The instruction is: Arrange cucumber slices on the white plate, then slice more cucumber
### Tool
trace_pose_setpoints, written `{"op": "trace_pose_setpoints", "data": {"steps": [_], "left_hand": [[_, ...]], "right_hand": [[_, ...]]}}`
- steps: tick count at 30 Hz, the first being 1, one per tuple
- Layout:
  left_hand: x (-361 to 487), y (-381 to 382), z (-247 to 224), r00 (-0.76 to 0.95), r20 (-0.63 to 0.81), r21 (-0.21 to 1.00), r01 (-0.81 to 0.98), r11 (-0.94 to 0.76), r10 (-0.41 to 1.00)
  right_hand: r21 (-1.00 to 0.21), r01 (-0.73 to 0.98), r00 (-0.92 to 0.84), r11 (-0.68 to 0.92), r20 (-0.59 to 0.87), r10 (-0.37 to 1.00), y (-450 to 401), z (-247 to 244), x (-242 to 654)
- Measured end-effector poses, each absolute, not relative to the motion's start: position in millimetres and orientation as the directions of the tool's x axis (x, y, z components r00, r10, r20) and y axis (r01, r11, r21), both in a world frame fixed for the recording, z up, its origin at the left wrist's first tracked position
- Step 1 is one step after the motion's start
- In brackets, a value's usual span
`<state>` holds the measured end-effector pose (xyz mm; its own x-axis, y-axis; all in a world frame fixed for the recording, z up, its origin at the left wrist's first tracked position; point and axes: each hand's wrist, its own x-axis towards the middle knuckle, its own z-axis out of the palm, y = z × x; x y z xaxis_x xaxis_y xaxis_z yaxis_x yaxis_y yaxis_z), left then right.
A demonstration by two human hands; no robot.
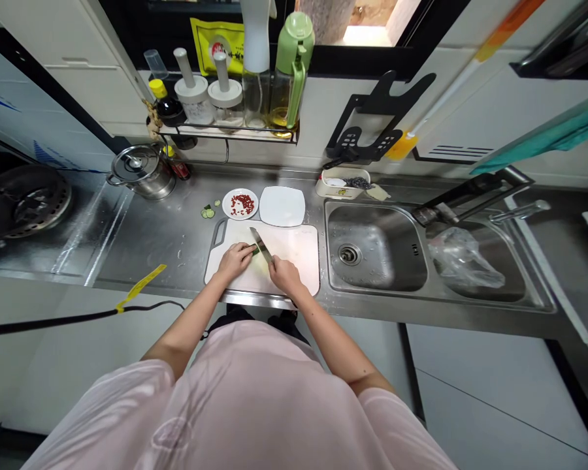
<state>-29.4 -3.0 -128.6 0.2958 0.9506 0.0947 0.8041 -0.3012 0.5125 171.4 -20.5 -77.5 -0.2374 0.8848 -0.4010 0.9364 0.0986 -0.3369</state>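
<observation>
On cutting board (298, 251): green vegetable piece (255, 250) | left hand (236, 262): curled, holding it | right hand (285, 274): wrapped round knife (261, 245) | board's far edge: round plate (227, 203), square plate (282, 206) | right edge: sink (385, 235) | left: counter (149, 228) stretches

Only view: from my head, facing forward and steeply down; my shirt (259, 391) close below, left hand (236, 261), right hand (285, 274) mid-frame, shelf (215, 132) farther off.

counter (144, 245) was shiny metal, kinda streaky | knife blade (261, 244) looked metal | cutting board (302, 251) seemed smooth matt plastic | bag (463, 258) was crinkly plastic
</observation>
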Motion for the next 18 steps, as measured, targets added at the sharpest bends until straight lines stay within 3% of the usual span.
{"op": "trace_pose_setpoints", "data": {"steps": [18], "left_hand": [[-25,-9,-141,0.333,0.276,0.512,0.743,-0.431,0.902]], "right_hand": [[-0.305,0.943,-0.257,0.135,-0.407,0.876,-22,-73,175]]}}
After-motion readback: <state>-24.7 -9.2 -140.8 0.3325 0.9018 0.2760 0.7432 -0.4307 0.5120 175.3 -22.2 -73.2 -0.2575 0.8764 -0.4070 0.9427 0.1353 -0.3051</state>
